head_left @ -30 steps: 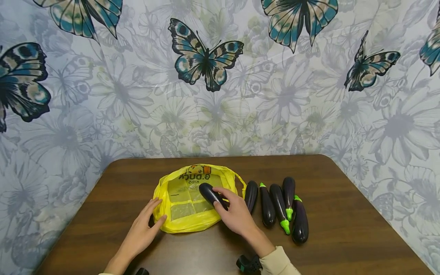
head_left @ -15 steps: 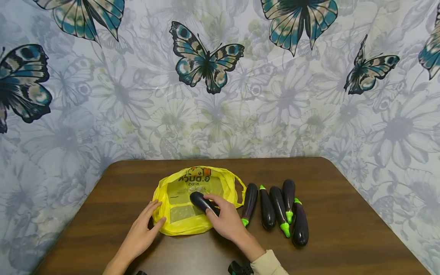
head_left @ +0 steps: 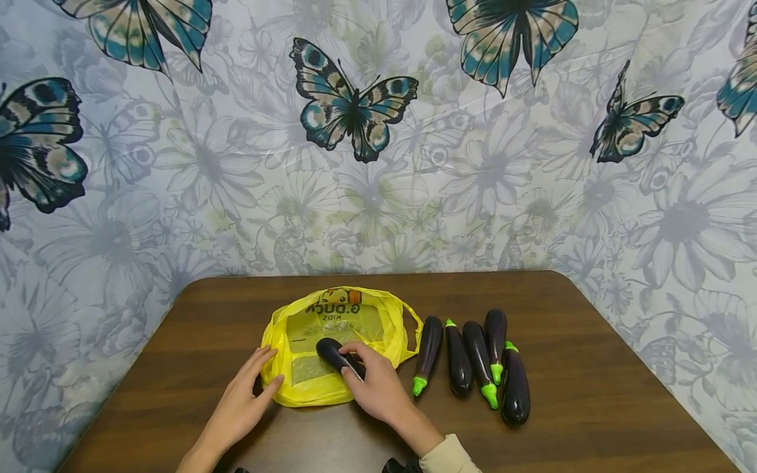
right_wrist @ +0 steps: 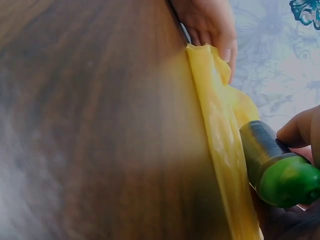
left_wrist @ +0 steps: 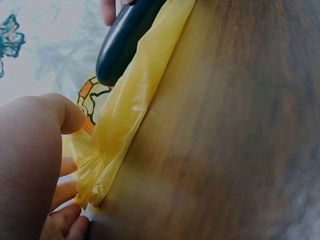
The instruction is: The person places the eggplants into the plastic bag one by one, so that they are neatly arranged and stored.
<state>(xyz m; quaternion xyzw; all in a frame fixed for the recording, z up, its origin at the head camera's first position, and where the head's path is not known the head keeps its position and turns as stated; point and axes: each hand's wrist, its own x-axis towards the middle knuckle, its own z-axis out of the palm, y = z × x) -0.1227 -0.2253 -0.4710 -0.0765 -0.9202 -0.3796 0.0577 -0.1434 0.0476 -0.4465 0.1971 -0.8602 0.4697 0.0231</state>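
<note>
A yellow plastic bag (head_left: 310, 396) lies with its wide mouth facing me on the table, duck lettering on its inside. My right hand (head_left: 378, 392) grips a dark purple eggplant (head_left: 332, 353) between thumb and fingers, at the bag's mouth and over its front rim. In the right wrist view the eggplant's green cap (right_wrist: 289, 181) points toward the camera. At the bag's left edge, my left hand (head_left: 244, 387) touches the plastic with thumb and fingers spread and loosely bent. Seen from the left wrist, the thumb (left_wrist: 70, 116) lies against the yellow film.
Right of the bag, several more eggplants (head_left: 458, 361) lie side by side with green caps. A bag handle loop (head_left: 416, 328) reaches toward the nearest one (head_left: 428, 351). The brown wooden table (head_left: 591, 394) ends at a butterfly-patterned backdrop (head_left: 378, 217).
My right hand has carried the eggplant leftward and slightly down across the bag's mouth. The leftmost eggplant on the table has come fully into sight. My left hand has stayed nearly still.
</note>
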